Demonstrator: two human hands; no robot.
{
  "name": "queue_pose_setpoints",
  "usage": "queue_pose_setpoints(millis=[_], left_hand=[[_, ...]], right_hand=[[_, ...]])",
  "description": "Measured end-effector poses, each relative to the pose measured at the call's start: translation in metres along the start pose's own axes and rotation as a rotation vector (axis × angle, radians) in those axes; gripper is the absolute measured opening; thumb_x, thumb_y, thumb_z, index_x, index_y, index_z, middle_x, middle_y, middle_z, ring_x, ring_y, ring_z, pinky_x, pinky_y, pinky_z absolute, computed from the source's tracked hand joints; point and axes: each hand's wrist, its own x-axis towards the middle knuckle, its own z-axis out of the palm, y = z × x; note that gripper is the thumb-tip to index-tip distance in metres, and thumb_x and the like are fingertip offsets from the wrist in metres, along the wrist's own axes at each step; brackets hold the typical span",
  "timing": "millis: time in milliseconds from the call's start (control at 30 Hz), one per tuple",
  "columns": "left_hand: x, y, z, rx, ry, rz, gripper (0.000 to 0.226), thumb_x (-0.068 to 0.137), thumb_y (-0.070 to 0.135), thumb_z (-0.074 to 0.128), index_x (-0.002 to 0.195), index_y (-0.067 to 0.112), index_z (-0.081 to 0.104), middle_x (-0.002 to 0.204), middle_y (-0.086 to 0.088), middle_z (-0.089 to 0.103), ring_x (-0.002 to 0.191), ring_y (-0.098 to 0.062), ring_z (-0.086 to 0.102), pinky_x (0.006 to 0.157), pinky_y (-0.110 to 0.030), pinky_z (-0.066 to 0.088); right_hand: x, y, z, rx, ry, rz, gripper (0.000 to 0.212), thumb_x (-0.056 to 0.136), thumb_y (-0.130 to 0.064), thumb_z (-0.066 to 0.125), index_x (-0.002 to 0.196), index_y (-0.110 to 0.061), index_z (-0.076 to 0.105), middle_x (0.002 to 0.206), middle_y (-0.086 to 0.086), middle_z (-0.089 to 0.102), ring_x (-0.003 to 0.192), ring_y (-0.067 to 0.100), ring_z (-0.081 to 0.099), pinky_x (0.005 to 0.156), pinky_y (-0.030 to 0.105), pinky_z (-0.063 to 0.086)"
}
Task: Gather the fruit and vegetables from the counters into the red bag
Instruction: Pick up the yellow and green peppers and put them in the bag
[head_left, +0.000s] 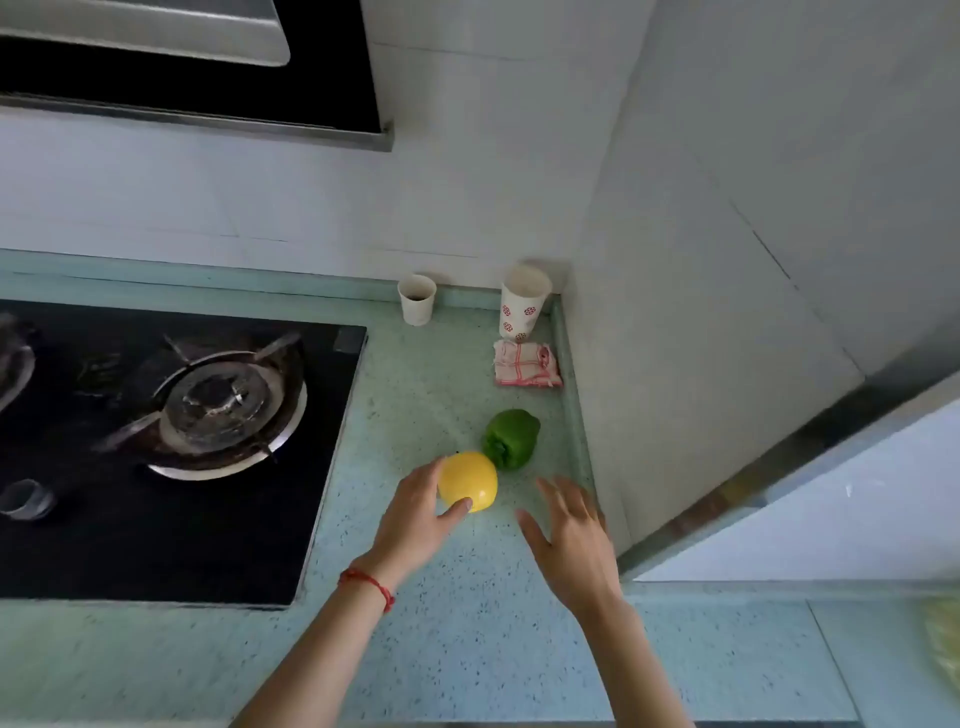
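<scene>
Presently the pick-up step is in hand: two items lie on the speckled surface near the corner by the wall, and neither is yet lifted. The left hand is at the yellow pepper; its thumb lies against the near face and the other fingers curve round the left side, so the grasp appears formed or nearly so, though the pepper looks to be resting on the surface. The right hand hovers with fingers spread and released, holding nothing, just short of the green pepper, which sits touching or just beside the yellow one on its far side. The red bag is not in view.

Judgement: the next move calls for the left hand to close firmly and lift, and for the right hand to reach forward over the green pepper and wrap it. Both items are round and smooth and may roll if nudged. A folded cloth and two paper cups stand beyond, clear of the reach. The gas hob lies to the left, unlit.
</scene>
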Motion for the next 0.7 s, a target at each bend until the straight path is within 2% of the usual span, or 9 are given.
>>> queue_pose_setpoints(millis=[133, 233, 333, 400, 467, 533, 633, 700], left_hand=[[0.022, 0.005, 0.015, -0.201, 0.01, -0.186, 0.079, 0.081, 0.033, 0.067, 0.143, 0.009, 0.024, 0.149, -0.012, 0.03, 0.136, -0.027, 0.03, 0.106, -0.034, 0.029], [0.035, 0.003, 0.026, -0.288, 0.04, -0.308, 0.085, 0.076, 0.036, 0.071, 0.142, 0.006, 0.027, 0.146, -0.016, 0.035, 0.132, -0.03, 0.036, 0.104, -0.039, 0.034], [0.044, 0.001, 0.033, -0.301, 0.072, -0.376, 0.086, 0.074, 0.038, 0.072, 0.14, 0.002, 0.031, 0.142, -0.017, 0.04, 0.129, -0.032, 0.04, 0.102, -0.038, 0.037], [0.048, 0.002, 0.036, -0.338, 0.093, -0.414, 0.078, 0.073, 0.038, 0.073, 0.135, 0.002, 0.04, 0.135, -0.016, 0.049, 0.12, -0.031, 0.048, 0.095, -0.036, 0.041], [0.051, 0.002, 0.035, -0.411, 0.109, -0.461, 0.066, 0.073, 0.035, 0.074, 0.125, 0.005, 0.049, 0.123, -0.013, 0.057, 0.105, -0.028, 0.054, 0.088, -0.035, 0.046], [0.053, 0.001, 0.033, -0.506, 0.121, -0.526, 0.056, 0.07, 0.033, 0.077, 0.116, 0.009, 0.055, 0.113, -0.01, 0.059, 0.097, -0.026, 0.054, 0.087, -0.041, 0.05], [0.049, -0.005, 0.024, -0.651, 0.156, -0.593, 0.032, 0.073, 0.027, 0.076, 0.095, 0.013, 0.057, 0.107, -0.012, 0.06, 0.094, -0.025, 0.055, 0.077, -0.041, 0.056], [0.043, -0.01, 0.013, -0.748, 0.181, -0.616, 0.03, 0.076, 0.024, 0.073, 0.098, 0.011, 0.056, 0.108, -0.012, 0.058, 0.098, -0.027, 0.056, 0.064, -0.031, 0.057]], right_hand=[[0.016, 0.009, 0.003, 0.052, 0.013, 0.03, 0.085, 0.078, -0.069, 0.015, 0.134, -0.013, 0.046, 0.141, 0.01, 0.045, 0.133, 0.027, 0.038, 0.105, 0.037, 0.035], [0.025, 0.015, 0.009, 0.081, 0.002, 0.039, 0.105, 0.07, -0.082, -0.004, 0.136, -0.014, 0.042, 0.144, 0.007, 0.042, 0.136, 0.024, 0.033, 0.109, 0.035, 0.03], [0.032, 0.017, 0.011, 0.104, -0.029, 0.053, 0.11, 0.066, -0.083, -0.01, 0.139, -0.015, 0.038, 0.146, 0.006, 0.038, 0.138, 0.022, 0.028, 0.111, 0.034, 0.026], [0.036, 0.016, 0.011, 0.125, -0.057, 0.072, 0.105, 0.068, -0.084, 0.0, 0.14, -0.016, 0.037, 0.148, 0.005, 0.036, 0.139, 0.02, 0.026, 0.112, 0.033, 0.023], [0.042, 0.014, 0.012, 0.127, -0.078, 0.077, 0.092, 0.072, -0.073, 0.009, 0.14, -0.017, 0.036, 0.149, 0.005, 0.035, 0.14, 0.02, 0.024, 0.112, 0.031, 0.021], [0.047, 0.012, 0.012, 0.135, -0.107, 0.076, 0.086, 0.076, -0.067, 0.012, 0.141, -0.016, 0.034, 0.149, 0.006, 0.034, 0.14, 0.02, 0.024, 0.113, 0.031, 0.02], [0.058, 0.009, 0.016, 0.167, -0.126, 0.102, 0.063, 0.092, -0.054, 0.033, 0.142, -0.015, 0.032, 0.15, 0.007, 0.032, 0.14, 0.019, 0.023, 0.115, 0.033, 0.022], [0.067, 0.005, 0.019, 0.2, -0.109, 0.137, 0.058, 0.095, -0.045, 0.039, 0.144, -0.016, 0.029, 0.151, 0.007, 0.031, 0.141, 0.019, 0.022, 0.114, 0.034, 0.023]])
